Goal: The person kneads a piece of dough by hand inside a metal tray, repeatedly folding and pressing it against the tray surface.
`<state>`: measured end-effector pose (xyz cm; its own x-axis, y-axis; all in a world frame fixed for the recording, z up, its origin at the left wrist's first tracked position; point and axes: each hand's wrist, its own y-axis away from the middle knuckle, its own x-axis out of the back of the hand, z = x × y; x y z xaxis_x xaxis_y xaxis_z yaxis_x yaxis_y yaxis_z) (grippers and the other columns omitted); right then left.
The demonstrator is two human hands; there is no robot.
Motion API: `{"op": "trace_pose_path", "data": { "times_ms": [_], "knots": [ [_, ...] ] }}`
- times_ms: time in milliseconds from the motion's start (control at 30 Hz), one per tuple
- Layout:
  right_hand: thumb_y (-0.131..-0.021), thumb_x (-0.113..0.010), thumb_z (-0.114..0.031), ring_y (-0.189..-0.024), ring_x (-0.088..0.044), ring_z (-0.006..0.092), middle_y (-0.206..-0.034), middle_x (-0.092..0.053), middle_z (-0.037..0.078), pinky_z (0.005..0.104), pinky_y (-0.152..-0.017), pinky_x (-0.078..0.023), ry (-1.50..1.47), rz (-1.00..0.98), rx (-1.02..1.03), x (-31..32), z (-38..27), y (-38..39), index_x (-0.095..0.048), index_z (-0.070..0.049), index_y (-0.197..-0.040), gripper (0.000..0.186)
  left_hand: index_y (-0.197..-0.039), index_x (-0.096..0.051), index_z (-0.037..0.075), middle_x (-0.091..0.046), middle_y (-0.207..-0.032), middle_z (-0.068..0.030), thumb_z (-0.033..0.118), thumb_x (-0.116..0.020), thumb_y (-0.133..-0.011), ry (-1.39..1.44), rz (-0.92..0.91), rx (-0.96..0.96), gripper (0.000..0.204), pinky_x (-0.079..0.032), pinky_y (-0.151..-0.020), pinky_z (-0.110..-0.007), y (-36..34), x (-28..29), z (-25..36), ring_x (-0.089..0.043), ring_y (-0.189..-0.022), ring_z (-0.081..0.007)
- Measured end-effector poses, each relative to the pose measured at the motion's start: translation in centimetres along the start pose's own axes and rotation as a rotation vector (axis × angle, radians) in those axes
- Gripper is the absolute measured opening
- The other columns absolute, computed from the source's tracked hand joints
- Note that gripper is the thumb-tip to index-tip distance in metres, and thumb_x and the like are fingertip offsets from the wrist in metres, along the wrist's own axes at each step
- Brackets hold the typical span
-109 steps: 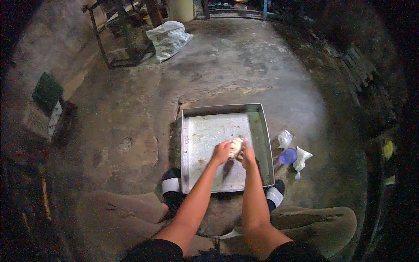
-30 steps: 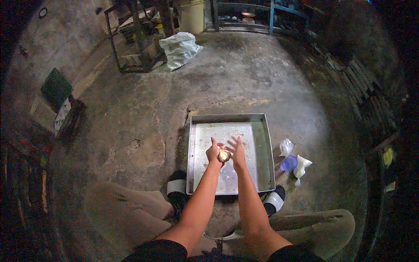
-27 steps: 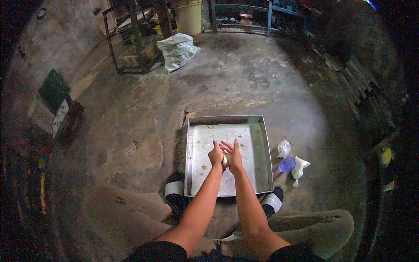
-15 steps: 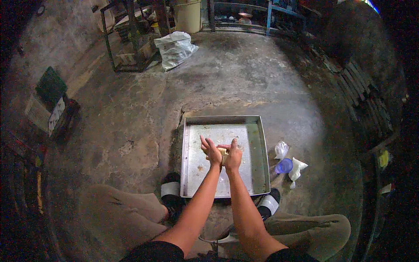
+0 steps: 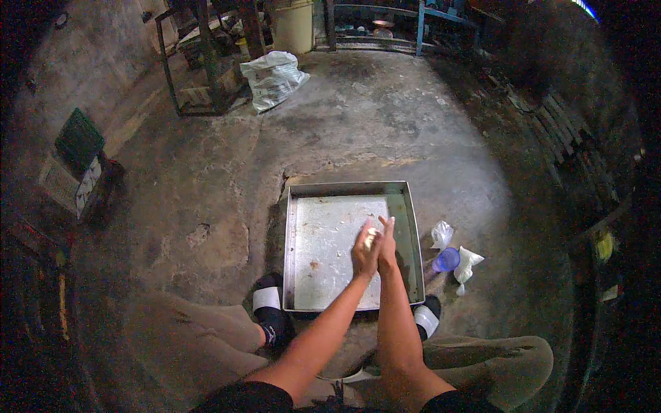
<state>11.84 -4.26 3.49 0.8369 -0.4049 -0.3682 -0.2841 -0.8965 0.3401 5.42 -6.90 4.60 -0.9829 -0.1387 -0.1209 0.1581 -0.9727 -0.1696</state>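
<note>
A pale yellowish lump of dough [image 5: 371, 237] is pressed between my palms above the right half of a square metal tray [image 5: 322, 237]. My left hand [image 5: 365, 256] lies along the lump's left side, its fingers slanting up and to the right. Against the other side rests my right hand [image 5: 387, 246], fingers pointing away from me. Part of the lump shows between the hands; the rest is hidden. Small pale crumbs and smears dot the tray's bottom, with a brownish spot near its left side.
Right of the tray on the concrete floor stand a blue-purple cup [image 5: 446, 259], a clear plastic bag [image 5: 442, 235] and a knotted bag of white stuff [image 5: 468, 264]. My feet flank the tray's near corners. Farther off are a white sack [image 5: 273, 80] and a cream bucket [image 5: 292, 27].
Both hands have moved to the right over the tray and come closer together, palms now facing around the dough. Before, the fingers were spread wider apart.
</note>
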Motion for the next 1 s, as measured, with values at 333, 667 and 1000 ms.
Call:
{"op": "trace_pose_path", "data": {
  "times_ms": [333, 667, 1000],
  "knots": [
    [-0.094, -0.03, -0.068, -0.122, -0.05, 0.0248, -0.134, -0.051, 0.018, 0.0386, -0.103, -0.038, -0.076, -0.26, -0.249, -5.9, 1.7, 2.3, -0.036, -0.003, -0.145, 0.083, -0.058, -0.055, 0.003, -0.06, -0.06, -0.0079, 0.046, -0.06, -0.09, 0.175, 0.382, 0.559, 0.054, -0.046, -0.057, -0.031, -5.7, 6.7, -0.4, -0.057, -0.055, -0.0175],
    [-0.095, -0.033, -0.065, -0.121, -0.052, 0.0281, -0.138, -0.048, 0.014, 0.0466, -0.092, -0.048, -0.103, -0.36, -0.447, -3.3, -0.8, 3.5, -0.044, -0.008, -0.138, 0.072, -0.111, -0.058, 0.007, -0.063, -0.08, -0.0086, 0.055, -0.038, -0.099, 0.041, -0.094, 0.235, 0.054, -0.045, -0.066, -0.032, -4.2, 5.1, -2.6, -0.057, -0.069, -0.0148],
    [-0.093, -0.052, -0.051, -0.062, -0.064, 0.0299, -0.07, -0.066, 0.024, 0.0435, -0.06, -0.047, 0.791, 0.319, 0.014, -1.4, 0.5, 1.3, -0.068, 0.008, -0.089, 0.062, -0.151, -0.016, 0.011, -0.03, -0.144, -0.0305, 0.06, -0.03, -0.097, -0.681, -0.154, 0.212, 0.075, -0.025, -0.108, -0.053, -3.4, 3.9, -3.9, -0.03, -0.132, -0.048]
  ]
}}
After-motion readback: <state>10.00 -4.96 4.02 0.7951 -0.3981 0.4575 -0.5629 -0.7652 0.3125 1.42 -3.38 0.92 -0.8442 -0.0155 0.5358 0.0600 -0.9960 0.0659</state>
